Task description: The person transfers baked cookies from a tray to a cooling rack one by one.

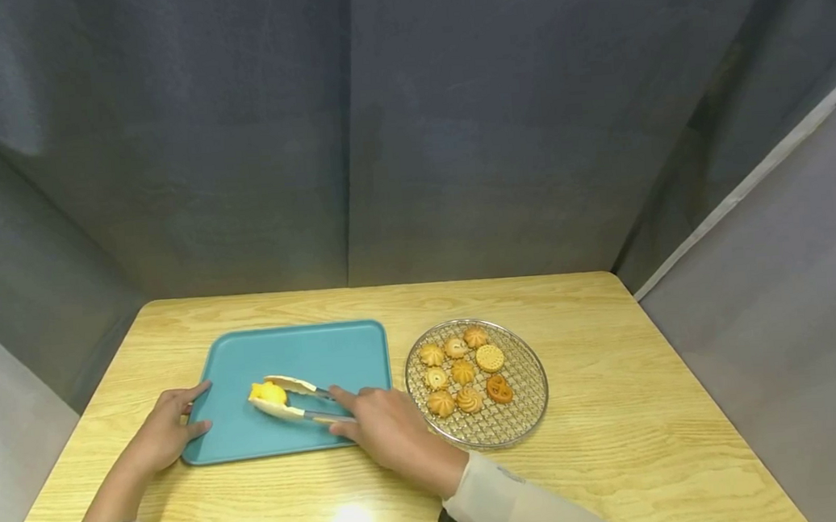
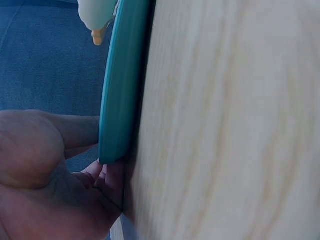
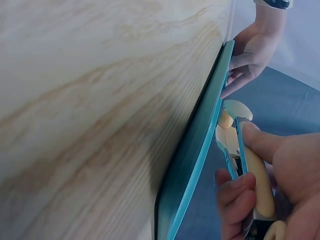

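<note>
My right hand [image 1: 389, 429] grips a pair of tongs [image 1: 316, 418] with pale, rounded tips, and its fingers curl round the handles in the right wrist view. Between the tips is a small yellow cookie [image 1: 269, 393], low over the middle of a teal tray [image 1: 337, 347]. The tips hide part of it. At the tray's left edge, my left hand [image 1: 164, 428] holds the rim. In the left wrist view, the left thumb [image 2: 80, 131] reaches over the rim, with other fingers against the tray's outer edge.
To the tray's right stands a round wire rack [image 1: 519, 416] bearing several cookies [image 1: 462, 371] of different shapes, one like a pretzel [image 1: 499, 389]. Both lie on a wooden table [image 1: 620, 441]. Grey curtains [image 1: 489, 127] rise behind it and at both sides.
</note>
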